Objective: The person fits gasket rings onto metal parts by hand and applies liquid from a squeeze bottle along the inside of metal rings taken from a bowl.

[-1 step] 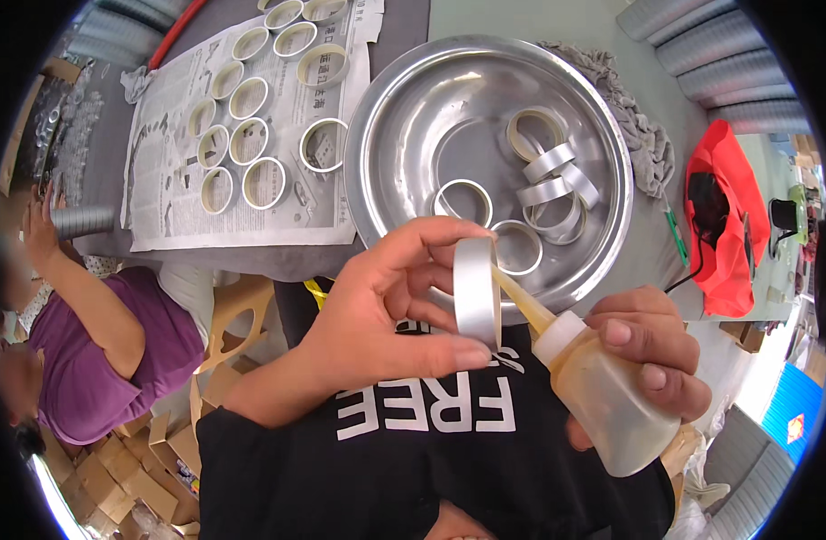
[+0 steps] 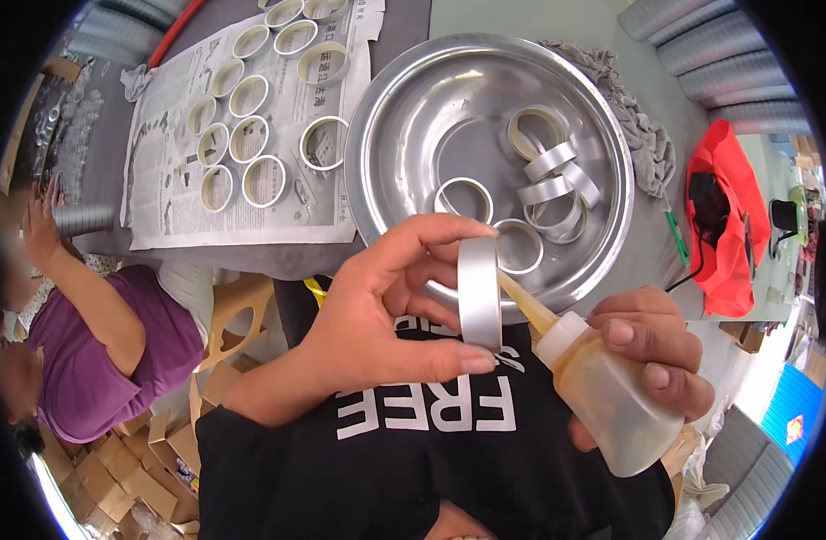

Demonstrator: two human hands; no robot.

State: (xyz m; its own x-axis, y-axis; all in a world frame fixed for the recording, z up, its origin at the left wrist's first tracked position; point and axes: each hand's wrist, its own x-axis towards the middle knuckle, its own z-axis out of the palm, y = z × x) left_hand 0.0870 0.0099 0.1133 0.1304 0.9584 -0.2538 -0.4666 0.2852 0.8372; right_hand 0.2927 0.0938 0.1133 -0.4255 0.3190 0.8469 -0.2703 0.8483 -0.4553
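Note:
My left hand [image 2: 386, 310] pinches a silver metal ring [image 2: 479, 295] upright by its rim, thumb below and fingers above. A squeeze bottle [image 2: 615, 405] of cloudy plastic is gripped in my right hand [image 2: 651, 360]. Its long yellowish nozzle [image 2: 527, 304] points up and left, with the tip at the ring's open right side; whether it touches the inner wall is hidden. Just beyond, a round steel basin [image 2: 404, 117] holds several loose rings [image 2: 464, 200], some stacked on each other at its right. More rings [image 2: 265, 181] stand in rows on newspaper [image 2: 165, 193] at the left.
A crumpled grey cloth [image 2: 642, 144] lies along the basin's right edge. Past it are a green pen-like tool [image 2: 677, 236] and a red bag [image 2: 726, 216]. Silver tubes [image 2: 719, 63] are stacked far right. At the left sits a person in a purple shirt [image 2: 116, 351], near cardboard boxes [image 2: 125, 477].
My left hand and the ring have shifted very slightly to the right. The bottle has moved a touch right too. The rings in the basin and on the newspaper stay put.

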